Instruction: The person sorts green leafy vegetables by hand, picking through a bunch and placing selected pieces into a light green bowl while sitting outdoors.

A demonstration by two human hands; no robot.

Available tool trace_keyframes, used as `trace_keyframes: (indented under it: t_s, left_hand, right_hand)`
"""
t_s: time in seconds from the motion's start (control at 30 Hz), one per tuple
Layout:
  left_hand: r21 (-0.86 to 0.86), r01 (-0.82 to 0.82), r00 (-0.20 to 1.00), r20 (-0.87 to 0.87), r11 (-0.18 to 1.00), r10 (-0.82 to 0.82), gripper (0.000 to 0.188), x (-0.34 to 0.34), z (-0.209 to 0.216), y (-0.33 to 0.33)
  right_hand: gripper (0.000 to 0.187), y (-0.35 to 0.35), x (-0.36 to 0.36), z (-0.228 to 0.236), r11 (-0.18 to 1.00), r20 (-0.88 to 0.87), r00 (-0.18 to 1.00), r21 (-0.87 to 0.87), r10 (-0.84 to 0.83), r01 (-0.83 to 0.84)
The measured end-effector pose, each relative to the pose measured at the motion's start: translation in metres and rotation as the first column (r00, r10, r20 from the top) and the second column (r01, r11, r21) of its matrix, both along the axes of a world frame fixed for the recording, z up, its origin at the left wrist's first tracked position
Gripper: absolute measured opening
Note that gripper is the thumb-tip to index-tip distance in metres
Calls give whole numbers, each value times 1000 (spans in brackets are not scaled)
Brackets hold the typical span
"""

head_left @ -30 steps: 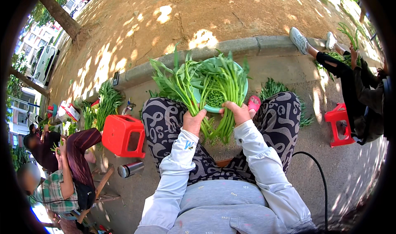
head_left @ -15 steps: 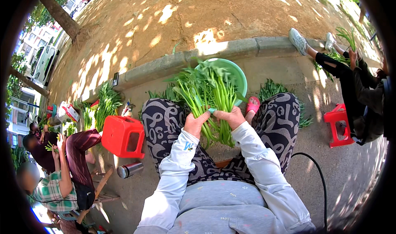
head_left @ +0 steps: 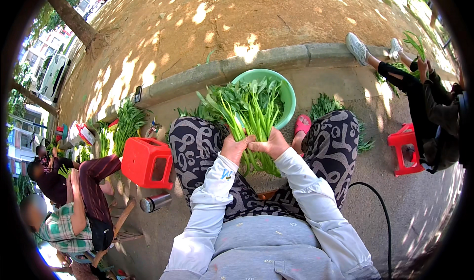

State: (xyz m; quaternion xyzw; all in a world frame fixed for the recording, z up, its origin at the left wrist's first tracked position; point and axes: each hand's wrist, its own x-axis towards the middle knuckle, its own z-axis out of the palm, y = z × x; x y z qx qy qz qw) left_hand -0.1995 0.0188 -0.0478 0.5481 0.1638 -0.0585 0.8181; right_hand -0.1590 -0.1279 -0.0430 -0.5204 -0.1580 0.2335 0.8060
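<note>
A bunch of long-stemmed leafy greens is gathered between my hands above my lap. My left hand is closed round the stalks on the left side. My right hand is closed round them on the right, and the two thumbs meet at the middle. Leaves point away from me, and the stalk ends hang toward my lap. Just beyond, a round light-green basin sits by the kerb, with more greens inside. My fingers hide whatever binds the stalks, if anything.
Red plastic stools stand at both sides. A metal flask lies at left. Piles of greens rest on the ground. A stone kerb runs across. People with greens sit left and right. A black cable curves at right.
My thumbs have drawn together, and the green band seen between them before is now hidden. The bunch has come down slightly, showing more of the basin. A person at left has lowered their hands.
</note>
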Motion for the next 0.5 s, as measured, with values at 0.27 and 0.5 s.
trace_keyframes:
  t_s: [0.27,0.5]
  left_hand:
    - [-80,71,994,-73,994,-77,25,-2,11,2]
    - [-9,-121,990,-70,993,120,27,1,1,3]
  right_hand:
    - [53,2,-1,-10,969,10,998,-235,-69,69]
    - [27,-6,8,-13,932,-145,925,-140,-352,333]
